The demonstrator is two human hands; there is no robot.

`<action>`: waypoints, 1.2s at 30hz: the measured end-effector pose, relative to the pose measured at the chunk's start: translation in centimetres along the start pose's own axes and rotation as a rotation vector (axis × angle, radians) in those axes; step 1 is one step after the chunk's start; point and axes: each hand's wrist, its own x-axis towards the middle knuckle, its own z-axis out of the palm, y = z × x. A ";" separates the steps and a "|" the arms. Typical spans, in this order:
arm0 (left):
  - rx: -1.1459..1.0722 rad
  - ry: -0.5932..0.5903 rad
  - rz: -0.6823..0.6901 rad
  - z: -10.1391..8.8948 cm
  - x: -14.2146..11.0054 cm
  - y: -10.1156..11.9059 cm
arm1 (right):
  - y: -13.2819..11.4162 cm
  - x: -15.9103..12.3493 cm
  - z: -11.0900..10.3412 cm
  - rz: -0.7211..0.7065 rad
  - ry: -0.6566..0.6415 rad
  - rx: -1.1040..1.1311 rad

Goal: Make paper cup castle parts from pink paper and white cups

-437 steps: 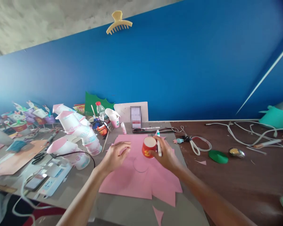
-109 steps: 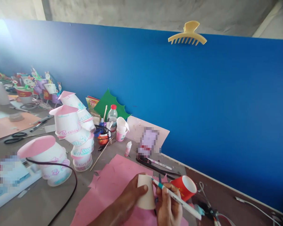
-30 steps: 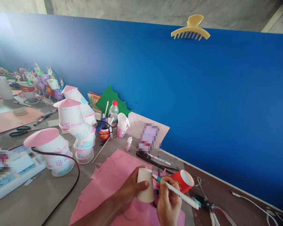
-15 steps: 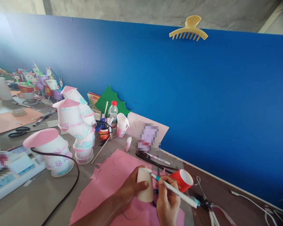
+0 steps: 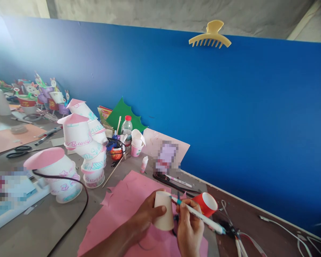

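Observation:
My left hand (image 5: pixel 152 212) is closed around a plain whitish paper cup (image 5: pixel 164 216), with the thumb across its side. The cup is upside down, its narrow end up. In my right hand (image 5: pixel 189 228) is a white marker pen (image 5: pixel 203 217) with a teal tip end. Its tip meets the cup's right side near the top; I cannot tell if it presses there. Pink paper (image 5: pixel 123 210) with ragged edges lies under both hands. A red paper cup (image 5: pixel 207 204) lies on its side just beyond my right hand.
Stacked decorated cups (image 5: pixel 79 135) with pink cone tops stand on the left, near a black cable (image 5: pixel 82 207) and a white power strip (image 5: pixel 21 210). Scissors (image 5: pixel 18 151) lie farther left. A blue partition (image 5: pixel 230 107) borders the table, and white cables (image 5: pixel 286 228) lie on the right.
The view has shifted slightly, so most things sit a little more to the left. Both hands keep their hold on the cup and the marker pen.

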 end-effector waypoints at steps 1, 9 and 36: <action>-0.003 0.001 0.001 -0.1 0.0 -0.1 | 0.1 0.0 0.0 0.021 0.005 0.006; -0.035 0.007 0.014 0.0 0.0 0.0 | 0.6 0.2 -0.1 0.080 -0.001 0.022; -0.023 -0.039 0.091 -0.2 0.2 0.1 | 0.2 0.0 0.0 0.073 0.024 0.098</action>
